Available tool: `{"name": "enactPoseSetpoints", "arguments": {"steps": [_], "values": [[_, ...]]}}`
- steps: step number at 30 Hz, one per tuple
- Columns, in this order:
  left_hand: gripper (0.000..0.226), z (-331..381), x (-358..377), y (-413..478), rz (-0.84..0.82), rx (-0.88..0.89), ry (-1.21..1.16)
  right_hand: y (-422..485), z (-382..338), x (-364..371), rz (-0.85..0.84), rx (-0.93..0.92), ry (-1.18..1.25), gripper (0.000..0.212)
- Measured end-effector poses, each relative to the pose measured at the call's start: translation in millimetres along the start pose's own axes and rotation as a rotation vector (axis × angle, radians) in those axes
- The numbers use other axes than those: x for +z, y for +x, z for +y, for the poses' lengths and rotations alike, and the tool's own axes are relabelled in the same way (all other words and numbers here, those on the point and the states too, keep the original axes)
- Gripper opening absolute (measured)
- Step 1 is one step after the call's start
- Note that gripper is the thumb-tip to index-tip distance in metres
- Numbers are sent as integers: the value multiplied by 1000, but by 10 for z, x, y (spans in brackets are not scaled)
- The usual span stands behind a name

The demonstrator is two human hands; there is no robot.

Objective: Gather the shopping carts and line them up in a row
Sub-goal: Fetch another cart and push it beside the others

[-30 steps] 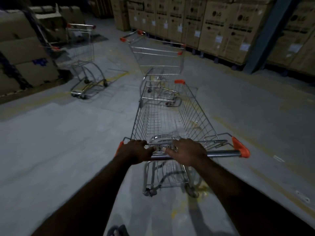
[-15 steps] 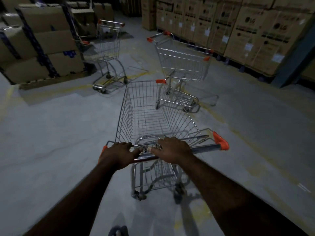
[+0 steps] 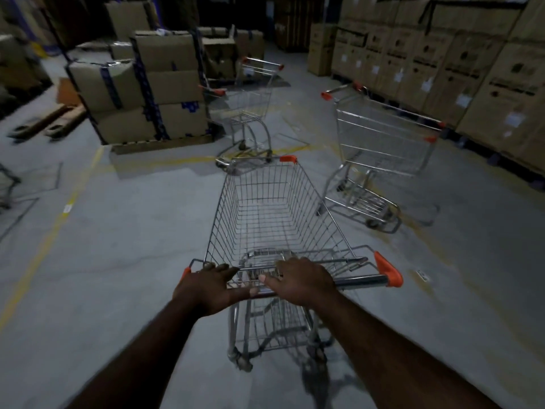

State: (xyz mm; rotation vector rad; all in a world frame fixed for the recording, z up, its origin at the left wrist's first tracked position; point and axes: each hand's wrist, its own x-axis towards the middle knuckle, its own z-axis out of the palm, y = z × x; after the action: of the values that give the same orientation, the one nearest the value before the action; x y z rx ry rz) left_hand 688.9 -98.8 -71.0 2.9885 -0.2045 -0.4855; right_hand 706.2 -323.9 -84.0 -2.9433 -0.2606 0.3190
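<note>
An empty wire shopping cart with orange corner caps stands right in front of me, nose pointing away. My left hand grips the left end of its handle bar. My right hand grips the bar near its middle. A second cart stands ahead on the right, turned sideways, apart from mine. A third cart stands farther back in the middle, just beyond my cart's nose, beside the boxes.
Strapped cardboard boxes on a pallet stand ahead on the left. A wall of large cartons runs along the right. Wooden pallet skids lie far left. Part of another wire cart shows at the left edge. Yellow lines mark the concrete floor.
My view and the cart have swung left: the sideways cart has shifted from straight ahead to the right, and the far cart from the left to the centre. Both hands stay on the handle.
</note>
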Motion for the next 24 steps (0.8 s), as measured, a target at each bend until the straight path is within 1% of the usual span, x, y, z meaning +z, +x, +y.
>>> {"name": "enactPoseSetpoints", "arguments": {"steps": [4,9,14,16,19,24], "values": [[118,-274,-91,213,5,-54,-14,397,-203,-65,-16,-37,17,92],[119,-569,-251,528,22,-100,-30,992,-399,-124,-24,-91,-25,93],[123,-879,-388,954,42,-141,-39,1611,-582,-224,2,-118,-26,88],[123,-1002,-446,1120,52,-164,-52,1834,-664,-292,8,-143,-31,89],[121,-1161,-553,1353,58,-197,-52,2218,-768,-342,1,-188,-51,82],[120,-1430,-747,1803,70,-259,-74,2924,-906,-409,15,-244,-45,94]]}}
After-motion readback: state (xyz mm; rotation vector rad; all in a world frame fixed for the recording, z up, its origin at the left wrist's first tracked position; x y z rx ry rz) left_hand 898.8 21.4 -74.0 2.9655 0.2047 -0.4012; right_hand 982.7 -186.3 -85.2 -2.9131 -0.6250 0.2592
